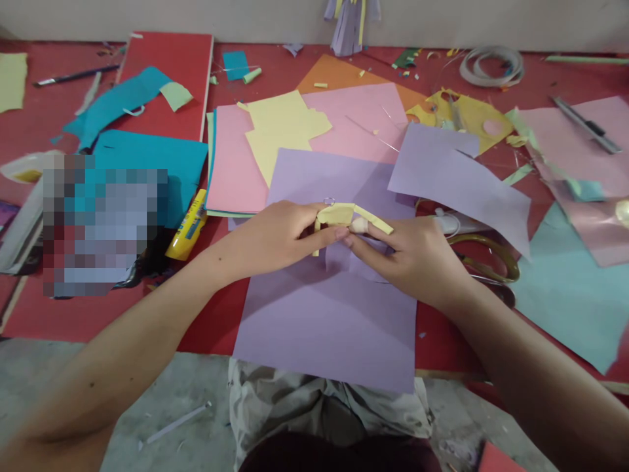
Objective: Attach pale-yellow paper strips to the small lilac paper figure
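Observation:
My left hand (289, 229) and my right hand (407, 252) meet at the middle of the view, fingertips nearly touching. Between them they pinch a folded yellow paper piece (339, 214), with one strip of it running over my right fingers. A small wire loop (329, 201) shows at its upper edge. Both hands are above a large purple sheet (329, 328) that overhangs the table's front edge. A smaller light purple piece (363, 262) is just below my fingers.
Pink paper (236, 157), yellow scraps (285, 124) and a cut purple sheet (457, 170) lie beyond my hands. Scissors (491, 255) are right of my right wrist. A yellow glue stick (187, 226) lies left, near teal paper (181, 157). A cutter (587, 124) rests far right.

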### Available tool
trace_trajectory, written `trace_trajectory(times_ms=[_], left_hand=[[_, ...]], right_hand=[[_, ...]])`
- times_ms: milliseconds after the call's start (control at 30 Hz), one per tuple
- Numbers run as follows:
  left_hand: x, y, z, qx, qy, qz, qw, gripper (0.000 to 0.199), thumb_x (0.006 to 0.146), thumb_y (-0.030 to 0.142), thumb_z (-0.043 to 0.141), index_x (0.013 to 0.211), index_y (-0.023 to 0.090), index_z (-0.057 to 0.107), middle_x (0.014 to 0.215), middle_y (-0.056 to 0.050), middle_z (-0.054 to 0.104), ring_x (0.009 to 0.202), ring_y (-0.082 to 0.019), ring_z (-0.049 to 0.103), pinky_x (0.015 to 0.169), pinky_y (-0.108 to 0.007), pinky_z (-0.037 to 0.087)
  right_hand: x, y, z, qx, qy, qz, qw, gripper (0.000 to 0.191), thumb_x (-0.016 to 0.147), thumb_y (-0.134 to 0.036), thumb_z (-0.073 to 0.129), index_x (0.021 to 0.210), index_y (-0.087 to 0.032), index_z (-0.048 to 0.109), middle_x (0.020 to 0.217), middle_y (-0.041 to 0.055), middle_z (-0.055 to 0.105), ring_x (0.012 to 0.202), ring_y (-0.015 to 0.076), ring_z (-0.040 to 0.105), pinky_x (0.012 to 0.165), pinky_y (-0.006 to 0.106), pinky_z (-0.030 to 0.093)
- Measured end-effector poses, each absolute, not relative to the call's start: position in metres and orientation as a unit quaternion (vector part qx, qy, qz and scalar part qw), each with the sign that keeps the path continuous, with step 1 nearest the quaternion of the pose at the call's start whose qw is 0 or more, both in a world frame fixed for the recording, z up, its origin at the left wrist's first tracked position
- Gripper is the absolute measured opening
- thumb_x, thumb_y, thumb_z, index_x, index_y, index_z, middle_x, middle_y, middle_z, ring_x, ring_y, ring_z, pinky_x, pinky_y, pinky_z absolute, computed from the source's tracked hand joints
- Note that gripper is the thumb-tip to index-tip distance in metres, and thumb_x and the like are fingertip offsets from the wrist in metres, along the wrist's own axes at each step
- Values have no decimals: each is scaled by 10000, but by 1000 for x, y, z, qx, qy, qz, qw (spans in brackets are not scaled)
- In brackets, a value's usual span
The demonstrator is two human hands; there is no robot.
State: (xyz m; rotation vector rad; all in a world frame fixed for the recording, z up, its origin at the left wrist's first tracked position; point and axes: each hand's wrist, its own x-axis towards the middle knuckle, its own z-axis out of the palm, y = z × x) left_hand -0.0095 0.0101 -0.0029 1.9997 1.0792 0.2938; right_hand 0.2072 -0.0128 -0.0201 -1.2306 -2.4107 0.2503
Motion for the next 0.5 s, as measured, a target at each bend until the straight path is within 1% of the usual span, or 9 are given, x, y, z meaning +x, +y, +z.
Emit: trace_trajectory(times_ms=[133,333,500], left_hand=[[-9,9,-3,806,434,106,388,422,969,544,445,950,185,668,727,3,686,608,-112,573,555,-236,332],[-9,10,-4,816,431,105,371,431,969,551,436,901,181,647,747,-6,687,614,-115,577,549,-242,321],[-9,9,-2,822,439,97,348,434,963,568,439,846,187,612,648,10,629,539,-109,511,520,-252,295]], right_hand=[[207,-13,-20,-443,-871,93,192,327,951,-375,487,709,-186,599,486,-45,352,441,85,276,477,270,179],[207,-14,-20,-445,-875,82,172,347,960,-381,463,729,-187,634,492,-30,397,464,100,262,488,282,182],[207,-14,-21,-437,-882,65,162,372,968,-384,435,736,-179,642,491,-18,433,467,107,271,486,289,173]])
